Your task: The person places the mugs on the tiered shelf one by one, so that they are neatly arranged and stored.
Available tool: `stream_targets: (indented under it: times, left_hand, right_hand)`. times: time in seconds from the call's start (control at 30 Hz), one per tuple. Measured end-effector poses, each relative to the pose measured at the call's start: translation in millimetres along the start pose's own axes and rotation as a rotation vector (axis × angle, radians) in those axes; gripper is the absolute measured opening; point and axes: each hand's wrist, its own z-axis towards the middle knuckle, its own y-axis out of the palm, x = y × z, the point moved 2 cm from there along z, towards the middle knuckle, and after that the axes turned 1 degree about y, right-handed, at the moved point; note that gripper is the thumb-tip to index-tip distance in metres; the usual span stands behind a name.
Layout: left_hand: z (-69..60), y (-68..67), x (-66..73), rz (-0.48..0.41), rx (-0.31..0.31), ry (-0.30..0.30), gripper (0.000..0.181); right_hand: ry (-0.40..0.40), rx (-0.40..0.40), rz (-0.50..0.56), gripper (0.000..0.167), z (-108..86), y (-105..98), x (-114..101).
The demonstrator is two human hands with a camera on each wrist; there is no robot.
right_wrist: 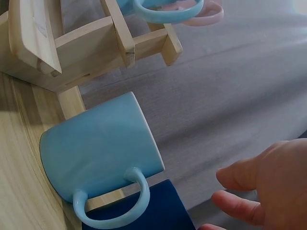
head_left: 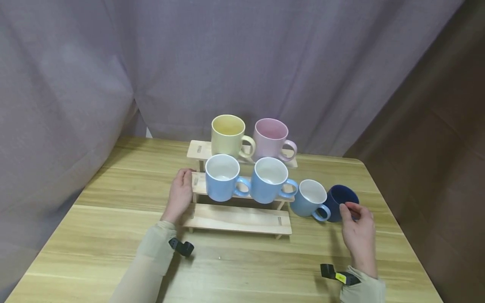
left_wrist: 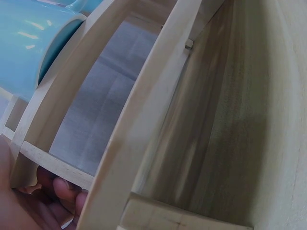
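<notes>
A three-tier wooden rack [head_left: 235, 218] stands mid-table. My left hand [head_left: 181, 191] grips the left end of its middle tier, and curled fingers [left_wrist: 67, 189] show under the side piece in the left wrist view. Two light blue mugs, a left one [head_left: 222, 181] and a right one [head_left: 267, 183], stand on that tier. My right hand [head_left: 359, 225] hovers beside a dark blue mug [head_left: 337, 200], its fingers slightly bent and holding nothing; the right wrist view shows them apart from the mug. Another light blue mug [right_wrist: 100, 148] stands between the dark one and the rack.
On the top tier are a yellow mug [head_left: 227, 141] and a pink mug [head_left: 268, 143], handles to the right. The lowest tier carries no mug. A grey curtain [head_left: 227, 54] hangs behind the wooden table [head_left: 242, 269], and a darker brown one [head_left: 432, 139] borders the right side.
</notes>
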Motion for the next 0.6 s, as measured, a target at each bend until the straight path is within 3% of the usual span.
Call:
stream_targets:
  times: [0.37,0.6]
  left_hand:
    - [0.4,0.2,-0.1,-0.005,-0.002,-0.003,0.039]
    - [0.6,1.0,-2.2,-0.015,-0.001,-0.01,0.039]
  right_hand:
    - [0.026,0.015,0.001,0.044,1.3,0.3,5.2]
    - [0.011,-0.025,-0.01,0.044,-0.6,6.1,4.3]
